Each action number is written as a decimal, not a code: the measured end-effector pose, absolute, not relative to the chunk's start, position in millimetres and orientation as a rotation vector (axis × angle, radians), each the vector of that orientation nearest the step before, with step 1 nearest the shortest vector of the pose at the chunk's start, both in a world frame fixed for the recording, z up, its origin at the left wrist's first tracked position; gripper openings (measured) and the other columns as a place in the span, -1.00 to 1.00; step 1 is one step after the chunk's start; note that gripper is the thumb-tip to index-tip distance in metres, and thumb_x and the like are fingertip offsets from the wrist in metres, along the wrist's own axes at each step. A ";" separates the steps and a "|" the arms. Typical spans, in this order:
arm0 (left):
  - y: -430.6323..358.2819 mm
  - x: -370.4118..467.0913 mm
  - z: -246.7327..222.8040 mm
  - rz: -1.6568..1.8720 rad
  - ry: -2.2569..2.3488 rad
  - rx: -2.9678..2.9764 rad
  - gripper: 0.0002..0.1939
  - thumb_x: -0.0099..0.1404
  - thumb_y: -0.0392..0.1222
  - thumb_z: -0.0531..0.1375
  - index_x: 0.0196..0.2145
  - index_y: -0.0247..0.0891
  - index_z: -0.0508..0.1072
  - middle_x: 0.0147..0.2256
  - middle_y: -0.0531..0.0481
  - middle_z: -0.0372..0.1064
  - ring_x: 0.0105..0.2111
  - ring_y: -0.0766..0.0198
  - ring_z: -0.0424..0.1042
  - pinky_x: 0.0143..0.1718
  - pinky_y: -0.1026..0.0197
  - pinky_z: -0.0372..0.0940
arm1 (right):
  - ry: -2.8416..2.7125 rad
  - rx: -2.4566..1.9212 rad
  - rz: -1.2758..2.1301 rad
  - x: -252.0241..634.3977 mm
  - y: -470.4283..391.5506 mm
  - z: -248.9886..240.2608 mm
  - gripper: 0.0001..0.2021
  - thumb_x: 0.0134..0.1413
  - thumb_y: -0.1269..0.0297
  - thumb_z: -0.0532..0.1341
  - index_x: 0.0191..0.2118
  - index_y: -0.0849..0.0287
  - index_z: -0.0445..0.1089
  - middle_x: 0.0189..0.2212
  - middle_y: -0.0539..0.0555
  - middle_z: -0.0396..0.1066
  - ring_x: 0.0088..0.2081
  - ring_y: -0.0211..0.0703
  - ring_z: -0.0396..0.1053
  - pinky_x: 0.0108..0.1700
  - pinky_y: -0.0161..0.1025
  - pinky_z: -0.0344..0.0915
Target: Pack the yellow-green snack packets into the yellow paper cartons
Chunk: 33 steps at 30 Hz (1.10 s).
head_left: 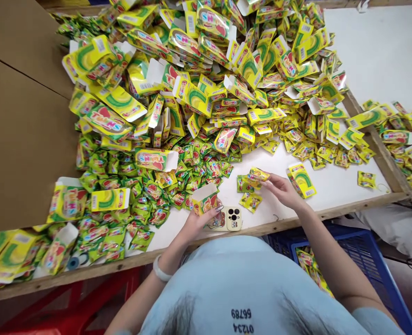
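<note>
My left hand [196,224] is closed around a small open candy box [205,199], its white flap pointing away from me. My right hand [281,190] pinches a yellow candy packet [258,175] between thumb and fingers. Just beneath that packet lie a green candy packet [243,184] and another yellow packet [250,202] on the white table. A phone in a cream case [233,218] rests by the front edge, partly behind my left hand. To the right of my right hand a yellow candy box [301,180] lies flat.
A large heap of candy boxes [192,93] and loose green packets [157,195] covers the middle and left. A cardboard carton [24,116] stands at left. A wooden divider [383,158] crosses the right side. Below are a blue crate [369,260] and a red stool [76,307].
</note>
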<state>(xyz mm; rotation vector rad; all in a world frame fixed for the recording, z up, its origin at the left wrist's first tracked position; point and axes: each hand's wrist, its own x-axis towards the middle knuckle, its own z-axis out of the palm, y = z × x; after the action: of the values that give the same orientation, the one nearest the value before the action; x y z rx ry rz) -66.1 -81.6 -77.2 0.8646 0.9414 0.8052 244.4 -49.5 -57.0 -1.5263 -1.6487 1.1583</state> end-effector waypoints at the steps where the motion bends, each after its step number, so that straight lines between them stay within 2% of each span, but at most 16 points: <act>1: -78.9 -63.3 -74.0 0.804 0.927 0.870 -0.61 0.13 0.08 0.32 -0.24 -0.28 0.47 -0.37 -0.06 0.47 -0.29 0.13 0.44 -0.11 0.08 0.33 | -1.642 -1.539 1.148 247.3 -49.1 -51.9 -0.61 0.17 -0.14 0.22 -0.27 0.13 0.43 -0.10 0.16 0.52 0.03 0.01 0.42 0.12 -0.06 0.30; 3: -72.8 -57.5 -67.3 0.818 0.908 0.876 -0.65 0.15 0.06 0.30 -0.27 -0.29 0.45 -0.42 -0.05 0.45 -0.32 0.14 0.45 -0.10 0.08 0.33 | -1.678 -1.558 1.220 251.5 -44.6 -40.7 -0.58 0.16 -0.17 0.22 -0.30 0.15 0.42 -0.31 0.08 0.50 -0.21 -0.09 0.45 -0.09 -0.14 0.38; 5: -67.9 -52.8 -62.3 0.830 0.902 0.881 -0.68 0.17 0.02 0.28 -0.27 -0.29 0.45 -0.43 -0.05 0.45 -0.29 0.13 0.46 -0.06 0.07 0.33 | -1.746 -1.526 1.429 253.3 -36.6 -29.7 -0.57 0.17 -0.18 0.20 -0.33 0.16 0.39 -0.43 0.03 0.45 -0.36 -0.17 0.41 -0.25 -0.20 0.38; 8: -64.8 -48.4 -59.3 0.840 0.931 0.874 -0.70 0.16 -0.01 0.26 -0.25 -0.29 0.45 -0.43 -0.05 0.45 -0.25 0.09 0.47 -0.02 0.06 0.31 | -1.891 -1.424 1.726 252.7 -19.2 -16.1 -0.58 0.19 -0.17 0.19 -0.34 0.15 0.34 -0.45 -0.01 0.41 -0.40 -0.21 0.39 -0.32 -0.24 0.41; 13: -66.4 -45.4 -60.3 0.828 0.966 0.874 -0.72 0.18 0.01 0.23 -0.26 -0.26 0.45 -0.45 -0.04 0.43 -0.17 0.03 0.46 0.04 0.04 0.27 | -2.115 -1.357 2.014 244.2 20.5 -0.6 -0.58 0.10 -0.15 0.25 -0.41 0.14 0.29 -0.48 -0.07 0.31 -0.43 -0.27 0.36 -0.44 -0.31 0.42; 17: -68.2 -42.5 -64.5 0.830 0.960 0.861 -0.69 0.14 0.03 0.24 -0.28 -0.25 0.47 -0.44 -0.05 0.45 -0.25 0.04 0.47 0.00 0.04 0.28 | -2.331 -1.378 2.272 221.3 55.9 4.7 -0.61 0.04 -0.12 0.30 -0.42 0.14 0.33 -0.55 -0.09 0.33 -0.53 -0.31 0.36 -0.51 -0.34 0.37; 21: -72.0 -41.1 -64.4 0.838 0.987 0.872 -0.70 0.13 0.06 0.24 -0.33 -0.25 0.47 -0.46 -0.07 0.45 -0.22 0.02 0.47 0.01 0.05 0.27 | -2.510 -1.538 2.266 199.8 81.4 2.2 -0.65 -0.04 -0.01 0.38 -0.48 0.15 0.33 -0.59 -0.12 0.32 -0.60 -0.35 0.33 -0.57 -0.37 0.30; 25: -76.4 -45.4 -61.0 0.840 0.998 0.867 -0.70 0.15 0.05 0.23 -0.31 -0.26 0.48 -0.49 -0.03 0.42 -0.31 0.07 0.46 -0.02 0.05 0.29 | -2.201 -1.445 2.293 206.8 73.1 -1.4 -0.63 -0.08 -0.03 0.39 -0.44 0.15 0.34 -0.60 -0.11 0.35 -0.63 -0.35 0.30 -0.64 -0.42 0.15; 28: -74.5 -48.0 -65.9 0.856 1.006 0.835 -0.70 0.15 0.01 0.24 -0.26 -0.27 0.48 -0.49 -0.02 0.44 -0.34 0.10 0.45 -0.04 0.06 0.31 | -1.885 -1.457 2.028 216.3 36.7 -16.8 -0.59 -0.05 -0.13 0.34 -0.38 0.15 0.34 -0.64 -0.10 0.33 -0.67 -0.37 0.22 -0.67 -0.42 0.03; 31: -65.1 -44.6 -75.4 0.839 1.009 0.844 -0.74 0.14 -0.01 0.24 -0.33 -0.27 0.49 -0.47 -0.05 0.46 -0.34 0.10 0.46 -0.02 0.05 0.32 | -1.548 -1.646 1.724 213.8 -8.1 -45.2 -0.50 -0.09 -0.27 0.28 -0.36 0.12 0.31 -0.71 -0.14 0.23 -0.72 -0.35 0.08 -0.68 -0.36 -0.06; 33: -56.4 -38.5 -78.9 0.824 0.988 0.876 -0.76 0.14 -0.01 0.23 -0.39 -0.26 0.48 -0.47 -0.07 0.47 -0.32 0.09 0.47 0.01 0.04 0.31 | -1.416 -1.745 1.578 209.0 -29.6 -60.4 -0.47 -0.13 -0.33 0.25 -0.37 0.09 0.27 -0.70 -0.13 0.22 -0.73 -0.32 0.05 -0.68 -0.32 -0.04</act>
<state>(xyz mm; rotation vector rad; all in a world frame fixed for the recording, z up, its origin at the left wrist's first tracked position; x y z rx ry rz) -38.5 -56.4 -78.9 0.8758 0.9882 0.8245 209.0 -29.6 -60.4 -1.7454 -1.4158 1.5777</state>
